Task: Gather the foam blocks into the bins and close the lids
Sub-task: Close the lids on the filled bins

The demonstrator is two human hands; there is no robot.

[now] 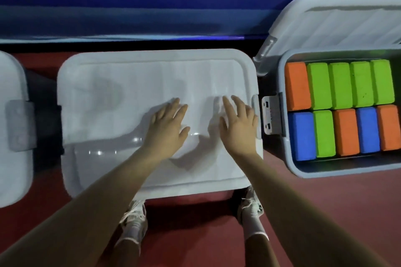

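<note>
Lid (134, 93) of the middle bin is down; your left hand (168, 123) and right hand (237, 124) lie flat on it, fingers straight, grasping nothing. Right bin (282, 115) holds ten foam blocks (338, 106), its lid (325, 17) raised, left for you to close. Left bin (10, 115) appears lidded.

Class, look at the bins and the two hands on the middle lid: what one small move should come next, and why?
Probably reach the right hand over to the raised lid of the right bin and swing it down. Both hands, left hand included, lie flat on the middle lid, which looks seated, while the right bin sits open, packed with foam blocks.
</note>
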